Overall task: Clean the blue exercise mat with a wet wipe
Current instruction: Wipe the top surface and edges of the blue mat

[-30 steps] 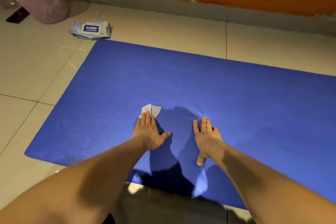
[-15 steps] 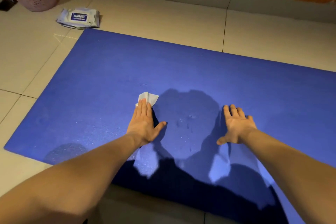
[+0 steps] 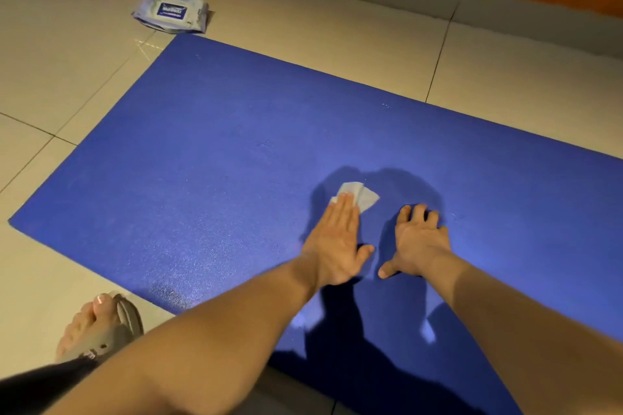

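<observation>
Your left grip (image 3: 335, 242), flat with fingers together, pins the crumpled white wet wipe (image 3: 362, 197); most blue foam exercise mat (image 3: 219, 162) lies toward 10 o'clock.

Head camera looks forward and down, close above the mat (image 3: 236, 145); edges seemingly warped.

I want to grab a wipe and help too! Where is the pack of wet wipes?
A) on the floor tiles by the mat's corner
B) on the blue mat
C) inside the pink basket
A: the wet wipes pack lies on the floor tiles, just beyond the far corner of the blue exercise mat.
</observation>
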`<state>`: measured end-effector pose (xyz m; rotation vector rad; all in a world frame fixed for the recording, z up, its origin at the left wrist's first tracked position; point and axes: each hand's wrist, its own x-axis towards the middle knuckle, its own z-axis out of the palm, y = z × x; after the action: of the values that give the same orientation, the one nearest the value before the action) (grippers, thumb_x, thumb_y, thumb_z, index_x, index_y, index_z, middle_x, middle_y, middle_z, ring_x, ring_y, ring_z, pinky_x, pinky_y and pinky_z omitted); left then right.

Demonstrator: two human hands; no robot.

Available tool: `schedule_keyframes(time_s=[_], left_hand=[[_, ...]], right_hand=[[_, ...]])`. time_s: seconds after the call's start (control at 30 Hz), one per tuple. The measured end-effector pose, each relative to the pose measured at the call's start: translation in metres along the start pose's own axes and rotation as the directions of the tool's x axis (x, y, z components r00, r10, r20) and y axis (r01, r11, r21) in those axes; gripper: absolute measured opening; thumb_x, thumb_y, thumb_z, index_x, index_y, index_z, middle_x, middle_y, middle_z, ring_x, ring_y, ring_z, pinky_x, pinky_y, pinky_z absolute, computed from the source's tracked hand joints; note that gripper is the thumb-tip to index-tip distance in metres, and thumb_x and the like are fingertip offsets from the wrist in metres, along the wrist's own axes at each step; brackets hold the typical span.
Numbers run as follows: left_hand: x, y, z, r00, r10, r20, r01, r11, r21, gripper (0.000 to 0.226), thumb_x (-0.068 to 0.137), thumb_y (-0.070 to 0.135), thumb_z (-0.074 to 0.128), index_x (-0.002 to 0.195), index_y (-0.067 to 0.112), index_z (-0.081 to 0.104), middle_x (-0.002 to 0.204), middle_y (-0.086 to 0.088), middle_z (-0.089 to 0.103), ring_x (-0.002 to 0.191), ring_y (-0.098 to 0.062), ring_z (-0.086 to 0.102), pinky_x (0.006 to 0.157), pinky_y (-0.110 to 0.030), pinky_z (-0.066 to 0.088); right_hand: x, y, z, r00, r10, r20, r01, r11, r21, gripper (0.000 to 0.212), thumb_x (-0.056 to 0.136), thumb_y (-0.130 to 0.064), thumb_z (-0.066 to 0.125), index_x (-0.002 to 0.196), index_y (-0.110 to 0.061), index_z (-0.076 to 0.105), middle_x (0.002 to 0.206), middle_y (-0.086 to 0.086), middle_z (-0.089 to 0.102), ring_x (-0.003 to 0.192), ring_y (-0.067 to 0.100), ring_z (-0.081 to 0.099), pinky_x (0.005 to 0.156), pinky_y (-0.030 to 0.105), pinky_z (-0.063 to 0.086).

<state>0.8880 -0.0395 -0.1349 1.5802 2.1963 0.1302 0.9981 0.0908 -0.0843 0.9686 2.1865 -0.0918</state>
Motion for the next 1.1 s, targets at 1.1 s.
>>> schedule_keyframes(time_s=[1.1], left_hand=[[-0.069,-0.097,-0.014,0.907,-0.410,-0.099,0.416,0.908,0.055,0.100,0.093,0.073,0.003,0.161,0.001,0.000,0.169,-0.015,-0.014,0.157,-0.027,-0.014,0.128,-0.038,-0.006]], right_hand=[[-0.001,0.002,0.001,1.000,-0.016,-0.012,0.016,1.000,0.002,0.152,0.053,-0.082,0.079,0.156,0.000,0.002,0.154,0.021,0.017,0.143,0.045,0.022,0.110,0.047,0.040]])
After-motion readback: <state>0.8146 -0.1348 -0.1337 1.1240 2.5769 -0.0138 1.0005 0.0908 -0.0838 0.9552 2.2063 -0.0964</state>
